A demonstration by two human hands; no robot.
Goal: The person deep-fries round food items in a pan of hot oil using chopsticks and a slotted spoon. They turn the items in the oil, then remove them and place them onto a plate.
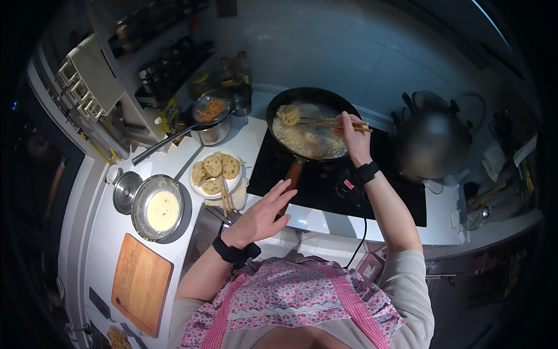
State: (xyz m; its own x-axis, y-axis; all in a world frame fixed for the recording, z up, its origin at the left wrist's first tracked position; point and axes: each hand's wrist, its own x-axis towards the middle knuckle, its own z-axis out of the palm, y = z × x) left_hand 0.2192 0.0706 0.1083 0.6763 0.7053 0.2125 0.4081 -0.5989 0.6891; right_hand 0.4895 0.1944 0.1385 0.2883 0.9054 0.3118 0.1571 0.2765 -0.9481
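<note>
My right hand (354,139) grips a pair of wooden chopsticks (362,127) above the frying pan (279,95). Their tips meet a battered lotus root slice (289,115) at the pan's left side. Bubbling oil (305,146) fills the pan, with more pale pieces partly hidden in it. My left hand (260,216) has its fingers spread beside and partly over the pan's wooden handle (294,174); whether they touch it I cannot tell. Left of it, a white plate (239,176) carries several fried lotus root slices (212,165) and another pair of chopsticks (225,194).
Batter lies in a metal bowl (138,220) beside a metal lid (127,192). A strainer (212,109) with fried bits rests on a metal pot (212,134). A wooden cutting board (141,285) lies at the lower left. Right of the black cooktop (314,187) is a large dark wok (431,144).
</note>
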